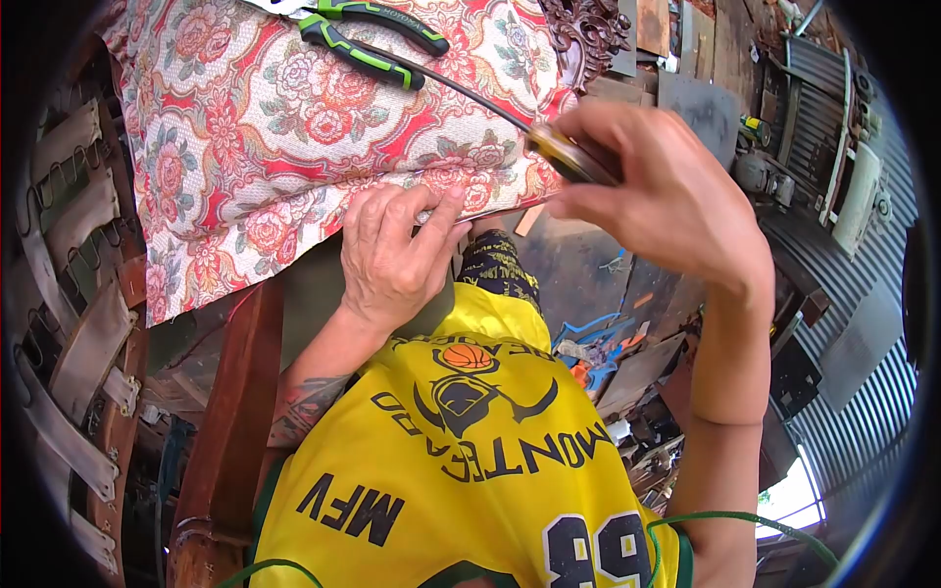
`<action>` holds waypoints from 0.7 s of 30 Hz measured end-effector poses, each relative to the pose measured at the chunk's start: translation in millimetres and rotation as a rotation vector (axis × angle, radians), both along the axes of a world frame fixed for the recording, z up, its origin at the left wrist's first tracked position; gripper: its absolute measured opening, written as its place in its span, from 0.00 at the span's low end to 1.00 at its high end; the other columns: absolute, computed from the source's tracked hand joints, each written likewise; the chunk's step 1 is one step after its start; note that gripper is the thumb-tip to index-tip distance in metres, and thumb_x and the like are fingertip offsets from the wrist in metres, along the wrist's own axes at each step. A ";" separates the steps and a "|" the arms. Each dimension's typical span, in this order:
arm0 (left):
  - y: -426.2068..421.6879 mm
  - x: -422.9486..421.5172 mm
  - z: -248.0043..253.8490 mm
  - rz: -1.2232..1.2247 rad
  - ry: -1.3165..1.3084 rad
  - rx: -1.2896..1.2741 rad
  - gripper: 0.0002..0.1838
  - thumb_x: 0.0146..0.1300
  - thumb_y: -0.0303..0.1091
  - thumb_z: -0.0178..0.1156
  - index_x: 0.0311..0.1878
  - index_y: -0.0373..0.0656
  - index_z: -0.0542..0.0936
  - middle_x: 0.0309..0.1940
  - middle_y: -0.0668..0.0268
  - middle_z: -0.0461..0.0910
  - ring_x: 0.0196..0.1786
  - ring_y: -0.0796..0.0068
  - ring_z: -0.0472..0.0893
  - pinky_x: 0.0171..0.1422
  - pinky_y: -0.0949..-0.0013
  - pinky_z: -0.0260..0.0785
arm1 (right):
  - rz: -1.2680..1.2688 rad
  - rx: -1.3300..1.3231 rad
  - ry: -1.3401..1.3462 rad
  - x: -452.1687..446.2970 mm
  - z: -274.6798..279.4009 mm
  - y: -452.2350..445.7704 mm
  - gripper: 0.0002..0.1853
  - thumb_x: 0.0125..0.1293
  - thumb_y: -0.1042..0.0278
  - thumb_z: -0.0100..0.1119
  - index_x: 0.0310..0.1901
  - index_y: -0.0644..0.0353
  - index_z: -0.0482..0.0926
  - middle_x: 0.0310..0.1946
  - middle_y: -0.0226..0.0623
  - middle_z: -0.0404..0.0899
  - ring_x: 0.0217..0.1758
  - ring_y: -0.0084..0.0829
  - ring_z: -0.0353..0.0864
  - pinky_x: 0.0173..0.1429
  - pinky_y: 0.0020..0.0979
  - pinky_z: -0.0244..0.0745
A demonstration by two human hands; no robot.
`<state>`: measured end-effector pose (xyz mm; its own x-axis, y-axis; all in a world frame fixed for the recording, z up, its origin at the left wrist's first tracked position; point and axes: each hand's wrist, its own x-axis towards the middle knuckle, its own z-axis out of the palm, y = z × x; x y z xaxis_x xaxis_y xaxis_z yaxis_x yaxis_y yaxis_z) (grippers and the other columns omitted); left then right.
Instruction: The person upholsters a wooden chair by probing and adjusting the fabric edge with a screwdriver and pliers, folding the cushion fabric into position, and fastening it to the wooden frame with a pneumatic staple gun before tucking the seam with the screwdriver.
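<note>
A floral red-and-cream fabric (pixel 323 127) covers the padded seat in front of me. My left hand (pixel 397 250) is at its near edge, fingers curled over the cloth, with a small shiny metal bit (pixel 423 217) showing between them. My right hand (pixel 652 181) is closed around the dark-and-yellow handle of a screwdriver (pixel 470 95), whose long shaft points up and left across the fabric. Below that hand, a thin metal strip (pixel 505 210) runs along the cloth's edge; where it ends is hidden. Green-and-black pliers (pixel 377 49) lie on the fabric.
To the left stands a frame with webbing straps (pixel 83 211) and metal springs. A brown wooden rail (pixel 230 412) runs beside my left arm. Carved dark wood (pixel 586 39) borders the fabric's far right. Scraps and blue pieces (pixel 588 338) litter the floor; corrugated metal sheet (pixel 853 372) stands right.
</note>
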<state>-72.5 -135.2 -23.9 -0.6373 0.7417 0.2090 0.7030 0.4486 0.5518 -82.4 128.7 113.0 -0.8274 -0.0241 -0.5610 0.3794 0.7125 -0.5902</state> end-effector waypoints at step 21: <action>10.1 1.3 2.1 0.126 -0.156 0.109 0.18 0.57 0.32 0.77 0.51 0.45 0.86 0.47 0.69 0.87 0.55 0.63 0.84 0.63 0.59 0.67 | -1.022 -0.525 -0.729 104.6 37.5 -58.0 0.17 0.85 0.55 0.49 0.52 0.60 0.83 0.23 0.26 0.76 0.17 0.15 0.69 0.20 0.21 0.61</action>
